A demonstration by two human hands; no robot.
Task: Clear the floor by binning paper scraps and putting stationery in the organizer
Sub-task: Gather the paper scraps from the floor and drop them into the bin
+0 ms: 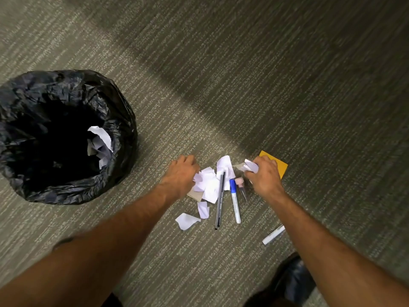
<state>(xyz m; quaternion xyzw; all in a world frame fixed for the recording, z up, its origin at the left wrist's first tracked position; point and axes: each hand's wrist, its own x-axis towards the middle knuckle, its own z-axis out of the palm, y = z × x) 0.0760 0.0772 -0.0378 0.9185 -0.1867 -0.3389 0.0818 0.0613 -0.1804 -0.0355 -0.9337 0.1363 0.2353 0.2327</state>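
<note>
White paper scraps (209, 185) lie in a loose pile on the carpet, with two more scraps (187, 220) nearer to me. My left hand (181, 173) rests on the pile's left edge, fingers curled onto the paper. My right hand (264, 177) is closed on a crumpled white scrap (251, 166). Between the hands lie two black pens (219, 201), a blue-capped white marker (235, 200) and a small clear item with a pink cap (240, 185). Another white marker (274, 234) lies under my right forearm. No organizer is in view.
A bin lined with a black bag (115, 103) stands at the left, with white paper inside it. An orange sticky-note pad (280, 166) lies behind my right hand. A dark shoe (292, 282) shows at the bottom right. Grey carpet stretches all around.
</note>
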